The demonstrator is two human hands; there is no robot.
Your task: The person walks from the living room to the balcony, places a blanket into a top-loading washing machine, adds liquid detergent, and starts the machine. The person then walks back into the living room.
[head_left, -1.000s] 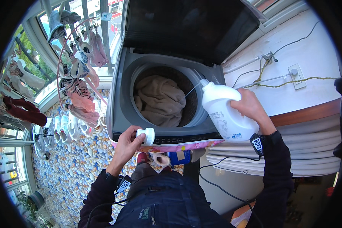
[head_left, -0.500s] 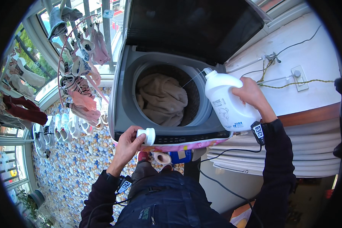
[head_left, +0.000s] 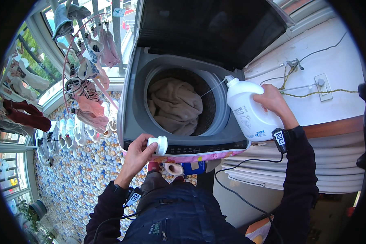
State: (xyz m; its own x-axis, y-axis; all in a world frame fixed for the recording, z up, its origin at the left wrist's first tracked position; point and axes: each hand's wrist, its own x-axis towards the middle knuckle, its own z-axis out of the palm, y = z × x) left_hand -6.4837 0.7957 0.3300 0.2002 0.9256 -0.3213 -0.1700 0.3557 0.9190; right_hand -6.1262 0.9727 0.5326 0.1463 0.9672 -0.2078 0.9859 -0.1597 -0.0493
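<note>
white bottle (head_left: pixel 251 115) has shifted slightly right — right hand (head_left: pixel 273 101) closed around it, mouth (head_left: pixel 230 79) slanting left toward washer tub (head_left: pixel 209 112) — left hand (head_left: pixel 136 157) pinching a cap (head_left: pixel 162 145)

The left arm (head_left: pixel 105 209) extends from 7 o'clock toward 1, left wrist (head_left: pixel 124 177) nearly straight; the left hand (head_left: pixel 136 156), at 8, pinches between thumb and fingers. The right arm (head_left: pixel 300 171) extends from between 4 and 5, right wrist (head_left: pixel 289 120) bent toward 11; the right hand (head_left: pixel 273 101), near 3, grips with curled fingers.
</note>
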